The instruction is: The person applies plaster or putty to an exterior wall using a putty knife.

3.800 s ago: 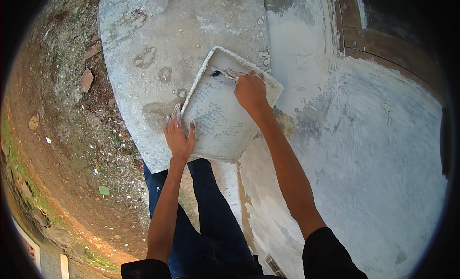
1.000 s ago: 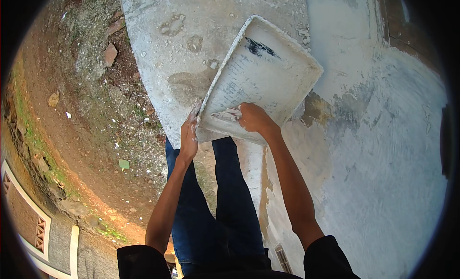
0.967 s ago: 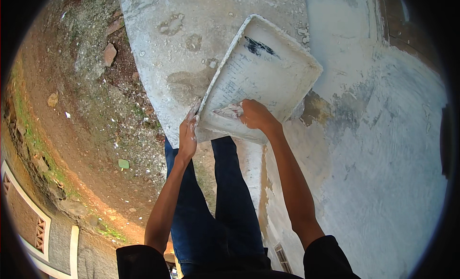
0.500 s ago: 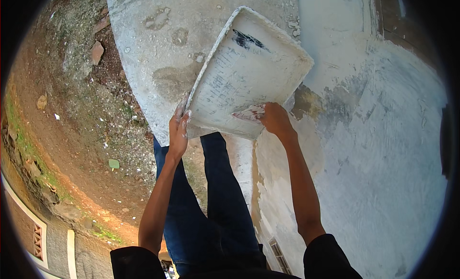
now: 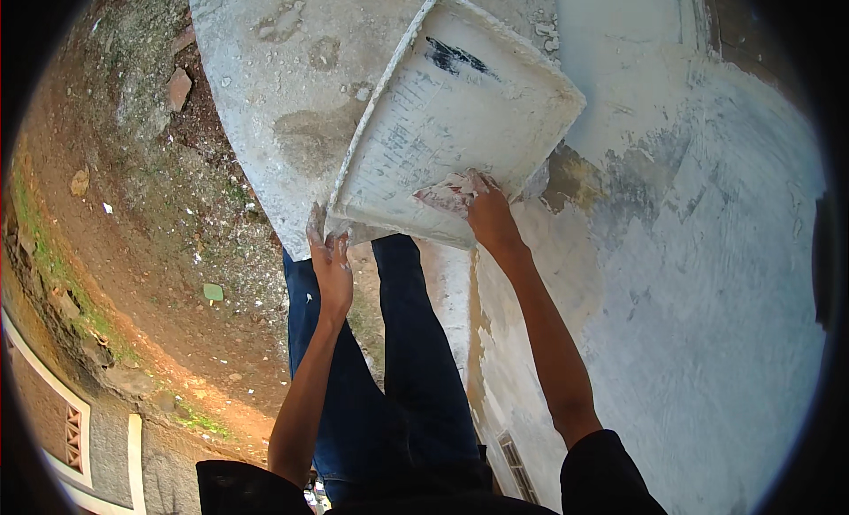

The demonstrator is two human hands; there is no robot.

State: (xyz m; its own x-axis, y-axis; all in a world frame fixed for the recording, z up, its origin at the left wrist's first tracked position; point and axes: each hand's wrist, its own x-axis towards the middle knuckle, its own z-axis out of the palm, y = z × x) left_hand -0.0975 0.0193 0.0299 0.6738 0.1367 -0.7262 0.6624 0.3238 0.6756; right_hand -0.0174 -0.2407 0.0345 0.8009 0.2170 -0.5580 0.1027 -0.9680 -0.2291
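Gripping scraper (image 5: pixel 445 193) in right hand (image 5: pixel 492 218); spreading left-hand fingers (image 5: pixel 315 221) at 8 o'clock of tray (image 5: pixel 495 108) — can't tell if holding. Seemingly part-coated on wall (image 5: pixel 707 285), patchy toward 2 o'clock.

The tray (image 5: pixel 460 117) looks matt and chalky, roughly crusted along its edges, the slab (image 5: pixel 252 81) like pitted concrete, the wall (image 5: pixel 707 294) like streaky plaster, and the trousers (image 5: pixel 429 373) like matt cloth.
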